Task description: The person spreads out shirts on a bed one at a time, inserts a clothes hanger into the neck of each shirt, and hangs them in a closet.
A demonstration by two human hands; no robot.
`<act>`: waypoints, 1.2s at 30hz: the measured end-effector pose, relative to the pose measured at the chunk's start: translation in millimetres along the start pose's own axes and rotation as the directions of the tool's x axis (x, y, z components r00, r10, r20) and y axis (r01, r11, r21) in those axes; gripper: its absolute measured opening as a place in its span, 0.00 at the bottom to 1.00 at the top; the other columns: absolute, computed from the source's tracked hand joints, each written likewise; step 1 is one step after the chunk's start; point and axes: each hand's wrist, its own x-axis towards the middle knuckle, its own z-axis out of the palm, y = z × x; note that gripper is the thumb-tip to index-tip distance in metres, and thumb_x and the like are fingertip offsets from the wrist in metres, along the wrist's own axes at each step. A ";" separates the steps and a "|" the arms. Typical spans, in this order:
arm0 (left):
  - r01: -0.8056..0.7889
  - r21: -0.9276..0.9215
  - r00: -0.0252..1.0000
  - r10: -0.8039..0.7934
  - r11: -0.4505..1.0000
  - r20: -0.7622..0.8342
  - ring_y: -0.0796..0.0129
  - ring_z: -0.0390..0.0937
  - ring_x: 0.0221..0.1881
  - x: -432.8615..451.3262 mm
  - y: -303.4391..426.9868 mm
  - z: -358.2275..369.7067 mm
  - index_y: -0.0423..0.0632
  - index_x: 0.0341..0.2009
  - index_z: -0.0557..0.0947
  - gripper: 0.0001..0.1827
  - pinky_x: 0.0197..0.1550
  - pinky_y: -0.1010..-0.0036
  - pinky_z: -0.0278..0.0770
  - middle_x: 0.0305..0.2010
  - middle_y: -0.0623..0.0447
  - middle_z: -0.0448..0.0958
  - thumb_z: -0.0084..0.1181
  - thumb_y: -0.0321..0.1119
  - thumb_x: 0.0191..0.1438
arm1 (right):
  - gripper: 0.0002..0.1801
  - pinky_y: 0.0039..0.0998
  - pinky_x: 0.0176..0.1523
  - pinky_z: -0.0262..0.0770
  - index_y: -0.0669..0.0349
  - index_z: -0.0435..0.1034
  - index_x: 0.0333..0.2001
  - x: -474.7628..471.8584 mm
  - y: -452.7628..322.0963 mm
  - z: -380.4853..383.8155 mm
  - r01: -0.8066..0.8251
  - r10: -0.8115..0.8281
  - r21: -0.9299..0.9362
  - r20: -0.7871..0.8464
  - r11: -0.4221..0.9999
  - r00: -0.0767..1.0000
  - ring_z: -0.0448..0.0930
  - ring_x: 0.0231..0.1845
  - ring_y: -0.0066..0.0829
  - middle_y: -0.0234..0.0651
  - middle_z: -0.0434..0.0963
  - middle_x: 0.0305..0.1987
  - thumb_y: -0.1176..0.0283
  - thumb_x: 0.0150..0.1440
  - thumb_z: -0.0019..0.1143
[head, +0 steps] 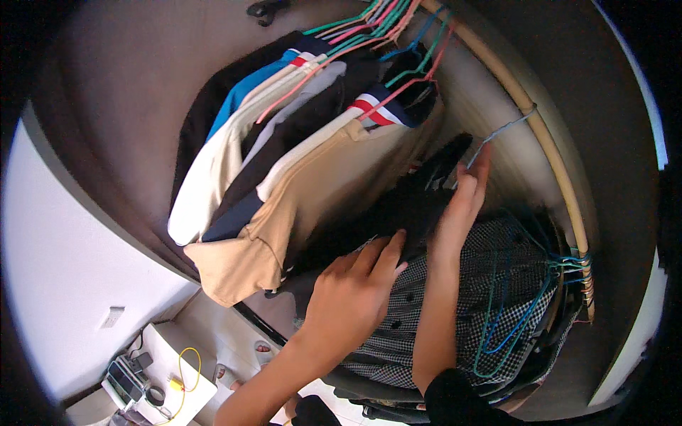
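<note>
A black garment [389,213] hangs from a light blue wire hanger [498,130] hooked on the golden closet rod [554,154]. Around the neck of that hanger, just above the garment, are the fingers of my right hand [466,197]. My left hand [359,282] lies against the garment's lower left part, fingers bent; whether it grips the cloth is not clear. On the left hang a tan shirt [303,186] with a striped collar and several other shirts on coloured hangers. Below my right hand hang black-and-white checked clothes [479,266] and teal and blue hangers [485,341].
Dark closet walls [122,69] curve around the clothes. A black hook [266,10] shows at the top. At the lower left, a white table [197,394] holds a device and a yellow cable [200,367]. Feet in sandals [226,375] show on the tiled floor.
</note>
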 end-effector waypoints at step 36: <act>0.575 -0.566 0.073 -0.725 0.591 -0.684 0.78 0.58 0.23 -304.4 53.0 -124.1 0.41 0.22 0.68 0.21 0.24 0.76 0.58 0.19 0.58 0.66 0.39 0.38 0.67 | 0.16 0.33 0.24 0.60 0.65 0.64 0.21 -355.9 -154.1 53.1 -0.536 -0.239 0.211 0.971 0.817 0.017 0.68 0.18 0.32 0.40 0.66 0.18 0.70 0.59 0.50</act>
